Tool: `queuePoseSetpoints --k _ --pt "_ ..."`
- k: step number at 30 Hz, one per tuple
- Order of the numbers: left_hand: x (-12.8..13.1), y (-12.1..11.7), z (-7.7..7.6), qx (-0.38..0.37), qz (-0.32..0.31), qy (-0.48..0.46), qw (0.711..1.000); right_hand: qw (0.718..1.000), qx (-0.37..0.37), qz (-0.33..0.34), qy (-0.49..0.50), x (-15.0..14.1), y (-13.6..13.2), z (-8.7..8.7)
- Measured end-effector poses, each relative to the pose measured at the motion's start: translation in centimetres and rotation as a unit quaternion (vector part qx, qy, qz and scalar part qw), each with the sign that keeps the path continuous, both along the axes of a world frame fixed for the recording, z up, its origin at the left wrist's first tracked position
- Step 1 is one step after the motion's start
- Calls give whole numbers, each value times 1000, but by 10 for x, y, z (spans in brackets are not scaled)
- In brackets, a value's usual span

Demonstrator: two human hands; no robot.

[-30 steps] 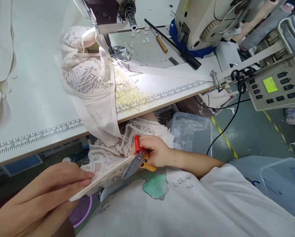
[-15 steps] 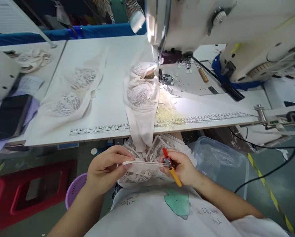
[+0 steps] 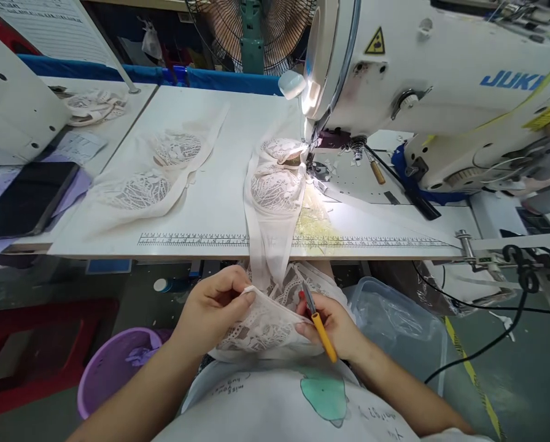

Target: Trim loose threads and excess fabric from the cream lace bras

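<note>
Low in front of my body, my left hand (image 3: 222,307) pinches the edge of a pale lace bra (image 3: 266,328) between thumb and fingertips. My right hand (image 3: 328,325) is closed on thread snips (image 3: 323,336) with a yellow handle, a bit of red by the fingers and the metal blade pointing up. Its thumb and fingers also touch the right end of the same edge, which runs taut between both hands. Another bra (image 3: 275,190) lies by the sewing machine needle, its band hanging over the table edge behind my hands.
The sewing machine (image 3: 422,80) stands at the right of the white table (image 3: 210,202). A third bra (image 3: 141,190) and a black phone (image 3: 29,199) lie left. Below are a purple basket (image 3: 113,368), a red stool (image 3: 40,353) and a clear plastic bin (image 3: 395,325).
My head view has shifted, showing more of the machine and a fan. The left hand has lifted its end of the bra edge slightly, and the snips now point more upward.
</note>
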State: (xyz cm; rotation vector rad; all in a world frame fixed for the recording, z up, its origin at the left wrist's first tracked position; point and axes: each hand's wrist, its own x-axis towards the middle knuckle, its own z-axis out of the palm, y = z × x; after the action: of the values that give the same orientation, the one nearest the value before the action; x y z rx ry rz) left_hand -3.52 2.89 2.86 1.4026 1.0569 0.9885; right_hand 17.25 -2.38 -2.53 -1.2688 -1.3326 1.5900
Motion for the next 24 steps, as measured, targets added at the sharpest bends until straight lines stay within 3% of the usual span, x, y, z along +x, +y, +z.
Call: queuePoseSetpoints --k 6,9,11,13,16,18,19,21,24 --pt "-2 -4 1 -63 -2 -28 998 999 10 -3 -43 5 -2 1" --pt "-7 -10 6 -64 5 32 997 997 59 -9 -56 4 -2 5" --pt "-9 -14 12 32 34 151 987 995 82 -10 -56 3 -2 6" --pt "-8 -19 17 201 27 271 941 993 101 -11 -53 2 -1 8" --pt "1 -23 20 433 -113 310 839 989 132 -5 -65 -1 -2 10" --pt "12 -22 16 503 -210 311 779 987 140 6 -75 -2 -3 11" --pt "17 -19 13 504 -242 323 764 987 138 10 -81 -3 -4 12" --pt "26 -12 5 468 -287 334 766 987 130 16 -96 -2 -5 11" --pt "31 -4 -6 424 -315 292 797 983 131 53 -115 4 -3 9"
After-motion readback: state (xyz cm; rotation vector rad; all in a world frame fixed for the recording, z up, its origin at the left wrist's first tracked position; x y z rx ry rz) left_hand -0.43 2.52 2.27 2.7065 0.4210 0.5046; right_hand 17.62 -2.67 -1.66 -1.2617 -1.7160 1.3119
